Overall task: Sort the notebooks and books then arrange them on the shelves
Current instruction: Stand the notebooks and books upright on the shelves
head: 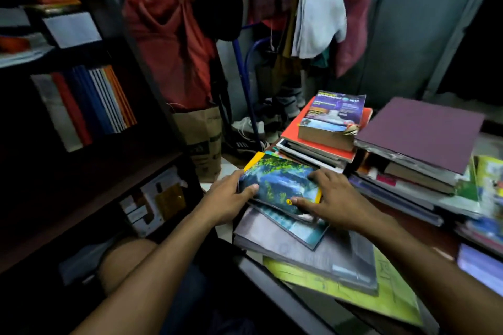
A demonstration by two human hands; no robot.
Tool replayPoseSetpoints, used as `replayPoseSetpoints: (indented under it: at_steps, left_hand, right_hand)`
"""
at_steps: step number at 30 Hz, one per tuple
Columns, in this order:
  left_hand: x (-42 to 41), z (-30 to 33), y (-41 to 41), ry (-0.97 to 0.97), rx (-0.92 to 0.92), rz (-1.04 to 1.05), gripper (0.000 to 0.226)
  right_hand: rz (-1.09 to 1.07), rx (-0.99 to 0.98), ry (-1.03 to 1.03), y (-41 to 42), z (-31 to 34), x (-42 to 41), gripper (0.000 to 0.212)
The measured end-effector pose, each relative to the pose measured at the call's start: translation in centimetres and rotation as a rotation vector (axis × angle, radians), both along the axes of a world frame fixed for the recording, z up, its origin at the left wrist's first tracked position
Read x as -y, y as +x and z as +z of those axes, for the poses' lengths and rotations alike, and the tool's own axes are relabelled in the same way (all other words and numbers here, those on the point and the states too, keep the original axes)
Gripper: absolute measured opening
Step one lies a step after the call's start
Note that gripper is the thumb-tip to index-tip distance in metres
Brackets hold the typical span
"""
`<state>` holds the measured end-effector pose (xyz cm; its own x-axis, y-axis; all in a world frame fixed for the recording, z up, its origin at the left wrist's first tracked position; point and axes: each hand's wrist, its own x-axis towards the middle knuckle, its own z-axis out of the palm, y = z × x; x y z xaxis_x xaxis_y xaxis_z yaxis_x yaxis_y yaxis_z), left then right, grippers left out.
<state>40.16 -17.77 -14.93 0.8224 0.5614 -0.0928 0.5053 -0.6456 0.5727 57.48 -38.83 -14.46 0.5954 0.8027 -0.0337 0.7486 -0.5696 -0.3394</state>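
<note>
Arms reach forward from below, the left hand (228,196) gripping the near-left edge of a waterfall-cover notebook (280,185) with thumb on top, while the right hand (330,200) lies on its right side, fingers spread flat over the cover and thumb beside a small yellow logo I cannot read. That notebook tops a slanted pile on the desk (272,288), just beside dark shelves (89,171); behind it a thick paperback (330,119) shows "2014", its other lettering too blurred to read.
</note>
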Motion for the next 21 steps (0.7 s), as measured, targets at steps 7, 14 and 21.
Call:
replayPoseSetpoints:
  at_steps: [7, 14, 21]
  left_hand:
    - [0.0, -0.5, 1.2, 0.097, -0.163, 0.133, 0.087]
    - [1.7, 0.4, 0.4, 0.106, -0.044, 0.103, 0.079]
    - [6.4, 1.1, -1.6, -0.203, -0.088, 0.062, 0.075]
  right_hand:
    - [-0.006, -0.047, 0.014, 0.5, 0.2, 0.3, 0.080]
    - [0.030, -0.095, 0.011, 0.9, 0.6, 3.2, 0.080]
    - [-0.126, -0.123, 0.015, 2.8, 1.8, 9.2, 0.089]
